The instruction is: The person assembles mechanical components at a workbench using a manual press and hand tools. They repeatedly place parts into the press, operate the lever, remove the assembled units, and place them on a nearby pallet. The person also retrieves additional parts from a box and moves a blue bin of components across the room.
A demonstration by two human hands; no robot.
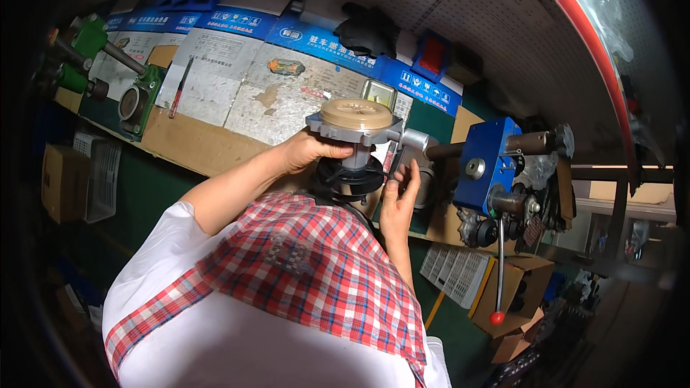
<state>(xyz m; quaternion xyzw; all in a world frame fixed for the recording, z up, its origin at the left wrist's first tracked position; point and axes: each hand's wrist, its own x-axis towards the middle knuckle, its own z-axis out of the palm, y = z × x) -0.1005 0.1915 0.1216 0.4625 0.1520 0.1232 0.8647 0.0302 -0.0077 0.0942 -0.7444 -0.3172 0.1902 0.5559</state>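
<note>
In front of my chest is a grey metal housing [316,123] with a round tan disc [357,113] on its top. A black round part [335,176] sits below the housing, around its lower end. My left hand [307,152] grips the housing from the left, its thumb lying along the metal under the flange. My right hand [399,201] is upright at the right of the black part, fingers apart and partly stretched. Its fingertips are close to the black part's edge; whether they touch it is hard to see. A short metal tube [414,139] juts from the housing's right side.
A blue lever press [480,162] with a red-knobbed handle [497,317] stands right. A green fixture [149,93] is at the bench's left. Flattened printed cardboard [248,75] covers the bench, with a red-handled tool [177,97] on it. Cardboard boxes [512,284] sit lower right.
</note>
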